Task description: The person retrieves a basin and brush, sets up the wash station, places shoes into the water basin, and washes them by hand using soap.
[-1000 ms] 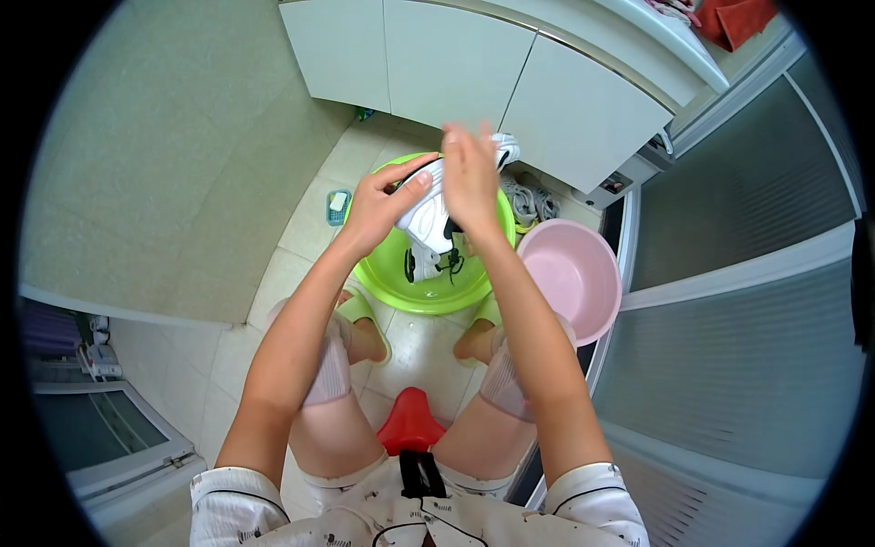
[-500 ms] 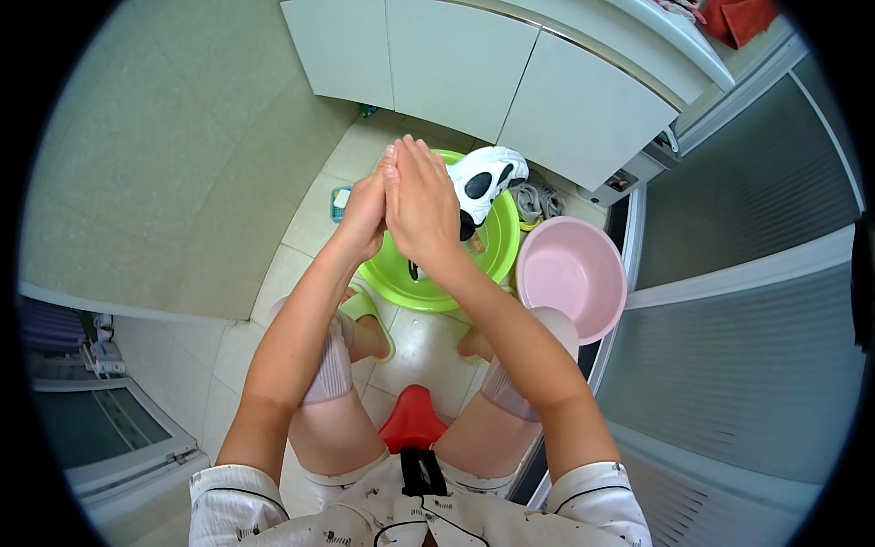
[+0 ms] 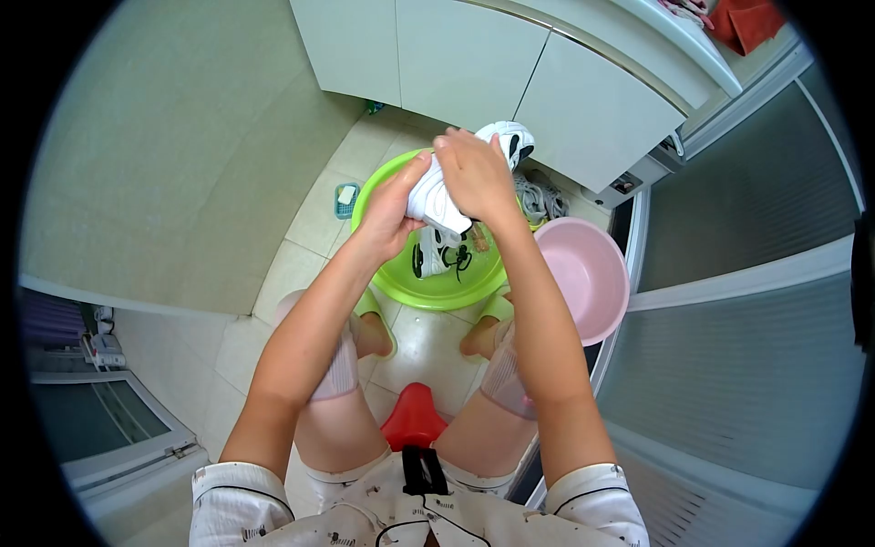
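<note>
A white sneaker (image 3: 435,199) with black patches is held at a slant over the green basin (image 3: 387,284). My left hand (image 3: 394,208) is closed on its near-left side, thumb along the top. Across its upper right side lies my right hand (image 3: 478,178), gripping it, with the fingertips slightly blurred. Down in the basin rests a second white-and-black shoe (image 3: 428,255) with dark laces. Beside that shoe lies a small brown object (image 3: 479,239) that I cannot identify.
A pink basin (image 3: 583,283) stands right of the green one. Grey shoes (image 3: 541,196) sit behind it, near the white cabinets (image 3: 465,59). To the left is a blue soap dish (image 3: 345,201) with pale soap. A red stool (image 3: 415,417) shows between the knees.
My hands were pressed together in front of the sneaker. They have parted and now grip it from both sides; its black-patched side has turned away, and the shoe in the basin shows more.
</note>
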Tool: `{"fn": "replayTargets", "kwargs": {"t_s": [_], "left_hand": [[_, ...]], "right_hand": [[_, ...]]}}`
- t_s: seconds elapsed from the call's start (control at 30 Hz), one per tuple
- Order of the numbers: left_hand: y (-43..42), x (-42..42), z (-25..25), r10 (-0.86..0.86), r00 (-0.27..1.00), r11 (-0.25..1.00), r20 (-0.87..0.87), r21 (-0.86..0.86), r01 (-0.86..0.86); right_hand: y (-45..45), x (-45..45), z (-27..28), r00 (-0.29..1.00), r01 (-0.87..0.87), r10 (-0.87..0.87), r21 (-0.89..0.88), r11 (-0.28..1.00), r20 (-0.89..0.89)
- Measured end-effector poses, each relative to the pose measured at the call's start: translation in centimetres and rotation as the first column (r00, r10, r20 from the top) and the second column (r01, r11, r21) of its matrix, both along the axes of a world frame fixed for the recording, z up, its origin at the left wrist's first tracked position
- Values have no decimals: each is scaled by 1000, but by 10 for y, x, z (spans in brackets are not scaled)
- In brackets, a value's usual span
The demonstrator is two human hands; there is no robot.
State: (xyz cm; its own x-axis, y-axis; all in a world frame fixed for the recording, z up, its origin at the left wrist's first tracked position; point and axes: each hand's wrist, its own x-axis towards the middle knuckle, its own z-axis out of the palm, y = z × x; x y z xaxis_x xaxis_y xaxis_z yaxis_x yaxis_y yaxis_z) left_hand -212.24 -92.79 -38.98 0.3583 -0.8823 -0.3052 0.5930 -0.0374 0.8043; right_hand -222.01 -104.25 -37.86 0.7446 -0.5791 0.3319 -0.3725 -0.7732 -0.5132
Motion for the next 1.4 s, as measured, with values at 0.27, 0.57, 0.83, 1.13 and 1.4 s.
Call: {"fn": "replayTargets", "kwargs": {"t_s": [0.27,0.57,0.83,1.13,1.4], "left_hand": [[-7,0,-11,57,983,996,-176,-52,-67],[-14,-5,14,142,907,984,-396,-42,-172],[-16,-3,1,-24,871,983,-491,-168,-68],[-13,-9,16,-26,885,998,-465,-60,-3],[-21,-18,10,40,906,990,-422,-109,-94]], "right_hand": [[47,11,3,997,60,-53,-128,990,60],[23,25,3,889,254,-50,-400,881,455],[31,13,9,949,25,126,-470,882,288],[27,20,-4,682,198,-291,213,957,671],[42,26,-7,574,168,-510,517,839,641]]}}
